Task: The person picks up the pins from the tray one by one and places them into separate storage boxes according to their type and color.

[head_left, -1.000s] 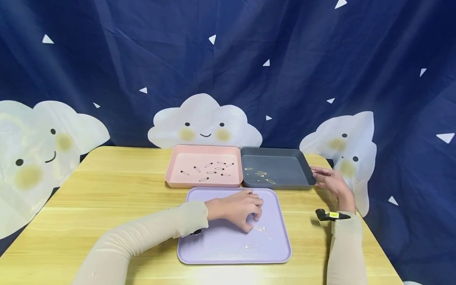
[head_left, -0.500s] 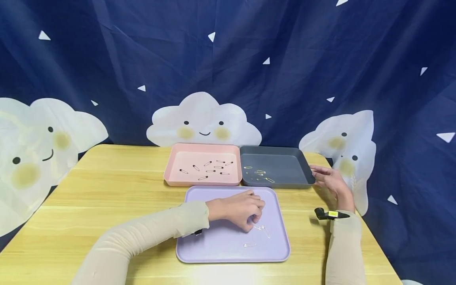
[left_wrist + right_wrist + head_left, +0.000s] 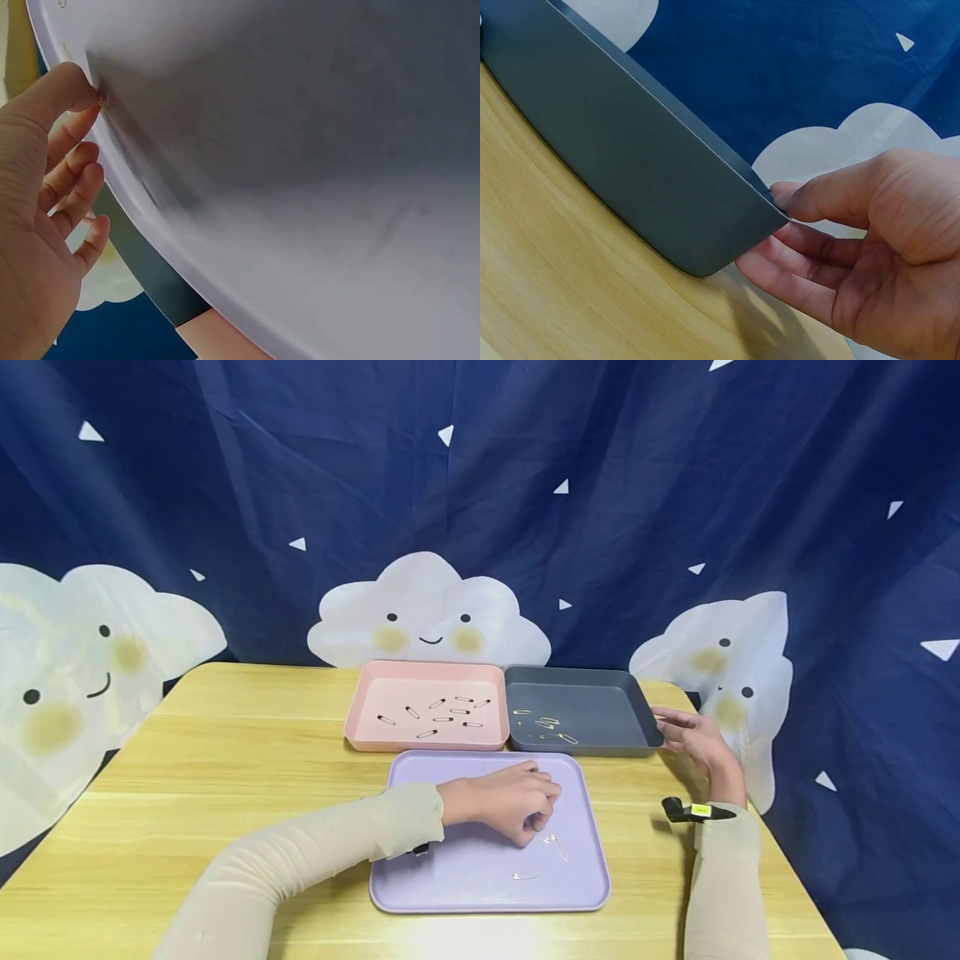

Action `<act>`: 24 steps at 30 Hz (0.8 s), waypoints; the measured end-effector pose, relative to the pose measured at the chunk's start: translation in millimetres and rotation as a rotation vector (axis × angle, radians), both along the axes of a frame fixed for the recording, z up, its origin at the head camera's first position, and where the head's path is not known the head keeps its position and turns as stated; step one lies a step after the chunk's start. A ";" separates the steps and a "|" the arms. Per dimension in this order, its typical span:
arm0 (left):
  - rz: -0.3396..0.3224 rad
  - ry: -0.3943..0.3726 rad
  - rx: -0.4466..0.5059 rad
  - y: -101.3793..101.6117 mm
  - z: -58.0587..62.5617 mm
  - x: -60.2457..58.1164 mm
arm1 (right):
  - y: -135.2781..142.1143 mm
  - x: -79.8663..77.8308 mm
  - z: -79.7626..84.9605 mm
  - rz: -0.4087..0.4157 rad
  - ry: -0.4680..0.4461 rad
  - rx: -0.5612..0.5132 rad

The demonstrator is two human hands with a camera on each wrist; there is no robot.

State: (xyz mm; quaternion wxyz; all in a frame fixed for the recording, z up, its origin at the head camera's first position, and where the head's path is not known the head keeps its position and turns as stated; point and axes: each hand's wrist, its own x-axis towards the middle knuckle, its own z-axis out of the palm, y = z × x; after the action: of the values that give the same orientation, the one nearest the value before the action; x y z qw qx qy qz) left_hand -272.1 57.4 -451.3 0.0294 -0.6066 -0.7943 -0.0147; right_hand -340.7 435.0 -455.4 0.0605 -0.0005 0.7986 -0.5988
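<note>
My left hand (image 3: 517, 802) is over the lilac tray (image 3: 450, 893), thumb and index finger pinched together. In the left wrist view a small gold bit of a safety pin (image 3: 103, 103) shows at the thumb tip; the fingers hide most of it. Close to these fingertips lie a few loose safety pins (image 3: 558, 847), and another safety pin (image 3: 526, 876) lies nearer the tray's front. At the far right, my right hand (image 3: 701, 747) grips the corner of the dark grey tray (image 3: 645, 142), thumb over the rim and fingers against the outside.
Several black-headed safety pins (image 3: 442, 719) are spread in the pink tray (image 3: 360, 714), which stands against the grey tray's left side. Several gold safety pins (image 3: 547, 722) lie in the grey tray's left part. Behind the wooden table (image 3: 225, 760) hangs a blue cloud-patterned curtain (image 3: 480, 485).
My left hand has shifted slightly right over the lilac tray, with its fingertips staying near the loose pins. The right hand keeps its place on the grey tray.
</note>
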 end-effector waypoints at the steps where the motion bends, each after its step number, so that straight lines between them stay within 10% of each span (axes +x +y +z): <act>1: 0.002 0.001 -0.003 0.1 0.1 0.0 | -0.1 -0.1 0.0 -0.001 0.001 -0.001; 24: 0.039 -0.027 -0.059 4.0 6.4 1.1 | 1.2 -1.0 -1.3 -0.005 -0.007 -0.028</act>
State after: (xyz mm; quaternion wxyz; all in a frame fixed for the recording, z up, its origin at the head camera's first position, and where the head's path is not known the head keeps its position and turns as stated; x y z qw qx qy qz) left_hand -271.0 61.4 -445.0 0.0008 -0.5913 -0.8064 0.0011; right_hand -341.8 436.2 -456.7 0.0620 0.0028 0.7901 -0.6099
